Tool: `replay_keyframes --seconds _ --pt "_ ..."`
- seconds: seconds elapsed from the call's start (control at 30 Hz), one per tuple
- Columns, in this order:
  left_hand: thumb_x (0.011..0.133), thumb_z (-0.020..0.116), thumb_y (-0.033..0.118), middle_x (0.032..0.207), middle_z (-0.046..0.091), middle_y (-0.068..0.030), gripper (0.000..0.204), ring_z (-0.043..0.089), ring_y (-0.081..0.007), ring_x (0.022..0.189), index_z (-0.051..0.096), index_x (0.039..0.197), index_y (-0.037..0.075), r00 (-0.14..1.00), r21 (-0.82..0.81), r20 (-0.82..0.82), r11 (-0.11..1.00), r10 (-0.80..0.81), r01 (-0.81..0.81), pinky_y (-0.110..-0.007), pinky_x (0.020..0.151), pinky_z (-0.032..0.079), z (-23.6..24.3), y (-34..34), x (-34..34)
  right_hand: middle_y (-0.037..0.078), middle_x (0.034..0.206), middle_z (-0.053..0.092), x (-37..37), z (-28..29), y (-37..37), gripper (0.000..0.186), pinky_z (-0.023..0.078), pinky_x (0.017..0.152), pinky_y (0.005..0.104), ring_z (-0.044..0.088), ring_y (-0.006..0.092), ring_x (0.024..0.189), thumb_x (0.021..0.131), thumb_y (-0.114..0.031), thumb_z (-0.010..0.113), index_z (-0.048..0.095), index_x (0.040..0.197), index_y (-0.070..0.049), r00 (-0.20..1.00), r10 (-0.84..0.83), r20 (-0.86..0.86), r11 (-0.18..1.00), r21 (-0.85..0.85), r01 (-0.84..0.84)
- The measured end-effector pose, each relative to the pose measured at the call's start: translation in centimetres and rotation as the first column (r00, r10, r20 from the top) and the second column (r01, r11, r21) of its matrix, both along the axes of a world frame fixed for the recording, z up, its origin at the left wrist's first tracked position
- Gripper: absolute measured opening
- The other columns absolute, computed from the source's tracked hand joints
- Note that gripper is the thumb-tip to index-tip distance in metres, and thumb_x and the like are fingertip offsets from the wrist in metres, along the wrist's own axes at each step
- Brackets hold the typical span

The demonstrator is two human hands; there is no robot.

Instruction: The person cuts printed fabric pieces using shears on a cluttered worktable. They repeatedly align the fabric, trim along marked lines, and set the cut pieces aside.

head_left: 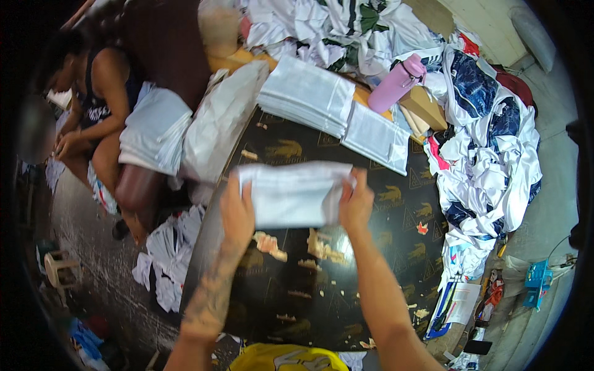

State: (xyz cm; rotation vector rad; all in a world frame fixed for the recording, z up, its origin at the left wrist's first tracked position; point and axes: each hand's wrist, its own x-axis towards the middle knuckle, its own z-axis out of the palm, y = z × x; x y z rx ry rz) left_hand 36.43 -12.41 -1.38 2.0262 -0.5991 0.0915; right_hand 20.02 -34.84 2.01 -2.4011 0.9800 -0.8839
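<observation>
Cloth (296, 201), white and folded into a flat rectangle, spans the gap between the left hand (240, 213) and the right hand (357, 201), above the dark surface (253, 309). Each hand is closed on it: the left around its nearer side edge, the right near the opposite upper corner; motion blur hides finer finger placement. It looks light, soft and hardly fragile, though loose layers could slip or sag. Gripping both side edges through every layer should suit it best.

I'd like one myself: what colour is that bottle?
The bottle is pinkish purple, best seen in the head view.
</observation>
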Motion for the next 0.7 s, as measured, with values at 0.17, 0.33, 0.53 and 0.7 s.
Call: replay_keyframes --seconds 0.17,0.33,0.53,0.7 --pt "0.104 0.065 0.017 0.114 0.07 -0.034 0.033 0.065 -0.0546 0.111 0.062 0.131 -0.002 0.914 -0.044 0.355 0.973 -0.198 0.228 -0.057 0.094 0.053 8.2 -18.8 21.3 0.029 0.102 0.073 14.5 6.2 -14.8 0.02 0.05 0.079 0.0596 0.068 0.0562 0.095 0.106 -0.018 0.065 0.059 0.121 -0.006 0.957 -0.166 0.238 0.975 -0.103 0.194" --pt "0.102 0.067 0.032 0.118 0.073 -0.0283 0.04 0.068 -0.0487 0.115 0.064 0.134 0.007 0.974 0.392 0.167 0.917 -0.151 0.075 -0.055 0.095 0.054 4.5 -25.6 27.1 0.028 0.115 0.074 21.2 0.6 -19.5 0.026 0.052 0.089 0.0589 0.068 0.0533 0.109 0.104 -0.025 0.068 0.06 0.121 -0.007 0.96 -0.278 0.025 0.946 0.182 0.269" --pt "0.103 0.068 0.046 0.123 0.074 -0.0205 0.043 0.07 -0.04 0.119 0.071 0.129 0.012 0.993 0.127 -0.101 0.989 -0.06 0.073 -0.048 0.101 0.054 -1.7 -25.9 30.1 0.026 0.119 0.074 19.6 -3.4 -20.7 0.04 0.055 0.094 0.0566 0.07 0.0487 0.112 0.102 -0.033 0.072 0.059 0.127 -0.004 0.95 -0.242 -0.197 0.926 0.245 0.287" --pt "0.108 0.067 0.025 0.131 0.069 -0.017 0.036 0.062 -0.0305 0.125 0.067 0.133 -0.001 0.993 -0.127 0.11 0.992 0.034 -0.02 -0.043 0.113 0.044 2.5 -17.9 17.8 0.02 0.096 0.07 6.4 -0.8 -16.7 0.033 0.054 0.084 0.055 0.069 0.0443 0.093 0.1 -0.029 0.074 0.061 0.12 -0.006 0.968 -0.227 -0.111 0.96 0.139 0.241"
